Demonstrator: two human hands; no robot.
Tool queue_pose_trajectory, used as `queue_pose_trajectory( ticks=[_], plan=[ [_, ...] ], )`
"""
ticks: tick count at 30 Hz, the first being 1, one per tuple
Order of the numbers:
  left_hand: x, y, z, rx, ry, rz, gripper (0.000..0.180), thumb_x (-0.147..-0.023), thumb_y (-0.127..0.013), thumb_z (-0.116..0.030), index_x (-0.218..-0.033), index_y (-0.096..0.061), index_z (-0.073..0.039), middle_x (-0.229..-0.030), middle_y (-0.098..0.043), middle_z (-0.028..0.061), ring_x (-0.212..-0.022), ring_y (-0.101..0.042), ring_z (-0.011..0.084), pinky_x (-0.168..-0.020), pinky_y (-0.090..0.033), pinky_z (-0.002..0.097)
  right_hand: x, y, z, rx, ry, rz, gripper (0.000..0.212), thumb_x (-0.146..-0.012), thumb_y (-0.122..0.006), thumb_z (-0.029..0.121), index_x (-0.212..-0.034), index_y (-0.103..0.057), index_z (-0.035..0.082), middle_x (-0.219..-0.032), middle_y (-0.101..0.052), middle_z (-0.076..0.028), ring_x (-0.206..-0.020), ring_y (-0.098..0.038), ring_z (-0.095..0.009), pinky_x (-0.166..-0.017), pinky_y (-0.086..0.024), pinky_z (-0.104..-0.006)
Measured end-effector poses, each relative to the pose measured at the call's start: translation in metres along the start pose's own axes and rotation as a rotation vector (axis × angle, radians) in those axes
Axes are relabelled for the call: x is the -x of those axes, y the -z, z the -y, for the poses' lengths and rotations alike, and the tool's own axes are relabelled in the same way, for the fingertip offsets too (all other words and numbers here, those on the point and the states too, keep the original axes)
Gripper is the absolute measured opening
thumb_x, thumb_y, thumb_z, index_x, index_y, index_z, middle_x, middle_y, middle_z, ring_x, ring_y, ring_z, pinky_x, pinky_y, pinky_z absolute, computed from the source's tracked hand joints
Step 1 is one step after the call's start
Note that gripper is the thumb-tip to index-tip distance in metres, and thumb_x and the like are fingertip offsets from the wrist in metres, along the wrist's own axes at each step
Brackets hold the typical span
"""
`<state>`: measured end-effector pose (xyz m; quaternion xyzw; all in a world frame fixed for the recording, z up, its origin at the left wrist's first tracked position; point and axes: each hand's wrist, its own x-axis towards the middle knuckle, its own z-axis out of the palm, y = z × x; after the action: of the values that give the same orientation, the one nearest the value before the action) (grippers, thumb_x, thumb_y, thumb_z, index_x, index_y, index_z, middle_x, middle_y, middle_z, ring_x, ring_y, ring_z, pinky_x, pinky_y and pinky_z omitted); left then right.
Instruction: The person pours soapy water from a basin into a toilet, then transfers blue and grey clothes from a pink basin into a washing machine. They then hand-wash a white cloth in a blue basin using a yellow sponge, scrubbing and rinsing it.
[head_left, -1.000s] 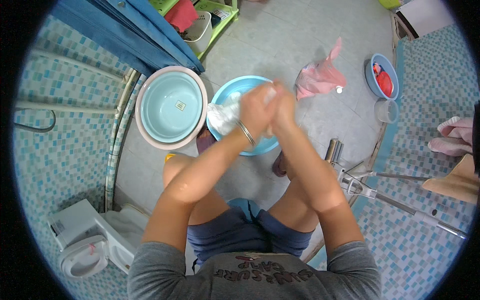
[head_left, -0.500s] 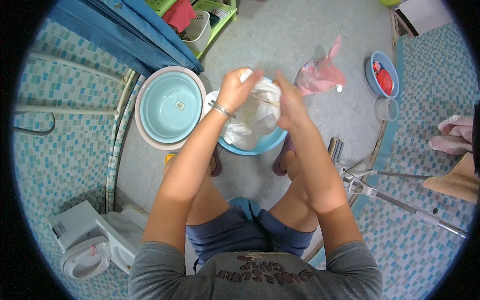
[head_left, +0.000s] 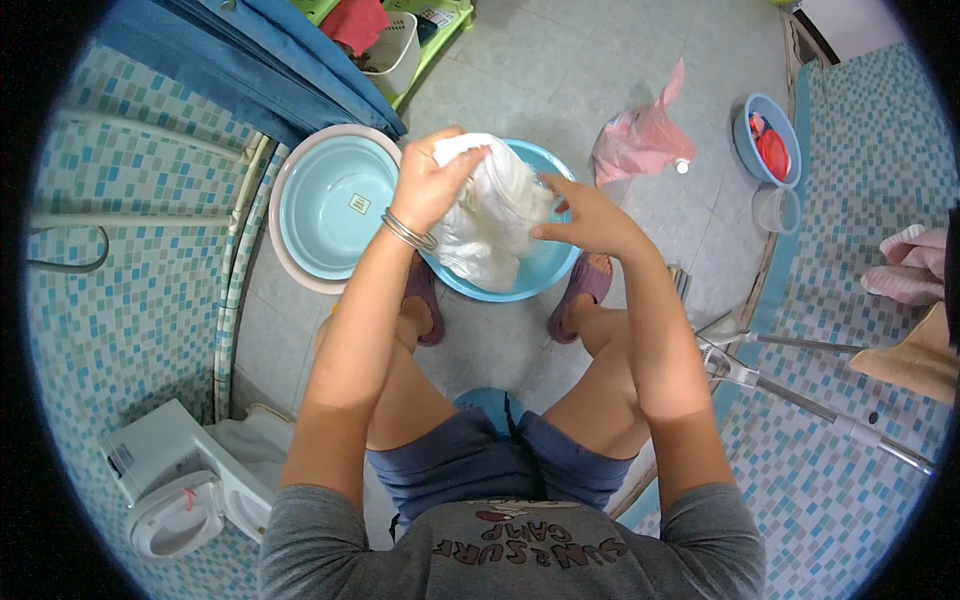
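Note:
A bunched white cloth (head_left: 485, 215) hangs over a light blue basin (head_left: 553, 270) on the floor between my feet. My left hand (head_left: 437, 178), with bangles on the wrist, is closed on the cloth's upper left part. My right hand (head_left: 592, 218) is at the cloth's right side, thumb and fingers spread apart and pointing toward it. Whether its fingertips touch the fabric I cannot tell. The cloth hides much of the basin's inside, and its lower end hangs near the front rim.
To the left, a light blue basin (head_left: 338, 240) sits inside a pinkish one (head_left: 283, 262). A pink plastic bag (head_left: 640, 145) stands beyond my right hand. Farther right are a blue basin with red things (head_left: 742, 140), a clear tub (head_left: 777, 210) and a mop (head_left: 800, 400).
My right hand has loosened from the cloth and spread its fingers, moving down and right. My left hand has shifted left, still gripping the cloth, which now hangs more to the left.

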<state>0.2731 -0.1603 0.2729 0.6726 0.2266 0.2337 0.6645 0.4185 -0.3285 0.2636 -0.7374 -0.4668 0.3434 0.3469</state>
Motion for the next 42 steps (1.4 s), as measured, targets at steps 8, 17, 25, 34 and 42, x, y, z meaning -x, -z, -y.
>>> queue_pose_trajectory(
  ticks=[8, 17, 25, 34, 42],
  plan=[
    [-0.013, 0.013, 0.003, 0.188, -0.059, -0.376, 0.008, -0.085, -0.054, -0.009, -0.084, -0.055, -0.001, -0.079, -0.057, 0.0017, -0.07, -0.05, 0.0065, -0.059, -0.041, 0.0199, -0.014, -0.003, 0.0, -0.806, -0.191, -0.075, 0.026, -0.09, -0.049, 0.022, -0.104, -0.053, 0.001, -0.096, -0.059, -0.007, -0.085, -0.056, -0.015, -0.077, -0.044, -0.0287],
    [0.024, -0.087, -0.016, -0.46, -0.467, -0.23, 0.014, -0.082, -0.054, -0.014, -0.088, -0.057, -0.002, -0.089, -0.061, 0.0105, -0.07, -0.057, 0.0194, -0.064, -0.046, 0.0322, -0.044, -0.039, -0.066, -1.622, -0.016, 0.068, 0.028, -0.093, -0.043, 0.028, -0.092, -0.055, 0.003, -0.088, -0.058, -0.004, -0.079, -0.055, -0.013, -0.07, -0.045, -0.0293],
    [0.018, -0.084, 0.009, -0.524, -0.334, -0.447, 0.023, -0.075, -0.065, -0.022, -0.072, -0.053, -0.003, -0.068, -0.051, 0.0154, -0.064, -0.054, 0.0312, -0.056, -0.043, 0.0355, -0.041, -0.038, 0.031, -1.3, -0.382, -0.65, 0.035, -0.092, -0.044, 0.033, -0.081, -0.056, 0.001, -0.078, -0.057, -0.009, -0.067, -0.052, -0.017, -0.059, -0.043, -0.0345],
    [0.004, -0.075, 0.001, -0.251, -0.084, -0.489, 0.021, -0.078, -0.063, -0.02, -0.072, -0.053, -0.002, -0.062, -0.055, 0.0139, -0.051, -0.052, 0.0247, -0.048, -0.041, 0.0327, -0.045, -0.055, 0.041, -1.025, -0.456, -0.614, 0.04, -0.091, -0.044, 0.031, -0.07, -0.054, -0.001, -0.068, -0.053, -0.009, -0.063, -0.045, -0.015, -0.057, -0.038, -0.0343],
    [0.0, -0.065, 0.001, -0.364, -0.033, -0.388, 0.026, -0.079, -0.061, -0.024, -0.07, -0.053, -0.001, -0.064, -0.054, 0.0167, -0.055, -0.051, 0.0299, -0.051, -0.041, 0.0333, -0.032, -0.057, 0.061, -1.157, -0.54, -0.533, 0.031, -0.09, -0.044, 0.025, -0.079, -0.059, -0.001, -0.072, -0.055, -0.006, -0.065, -0.051, -0.016, -0.052, -0.038, -0.0337]
  ],
)
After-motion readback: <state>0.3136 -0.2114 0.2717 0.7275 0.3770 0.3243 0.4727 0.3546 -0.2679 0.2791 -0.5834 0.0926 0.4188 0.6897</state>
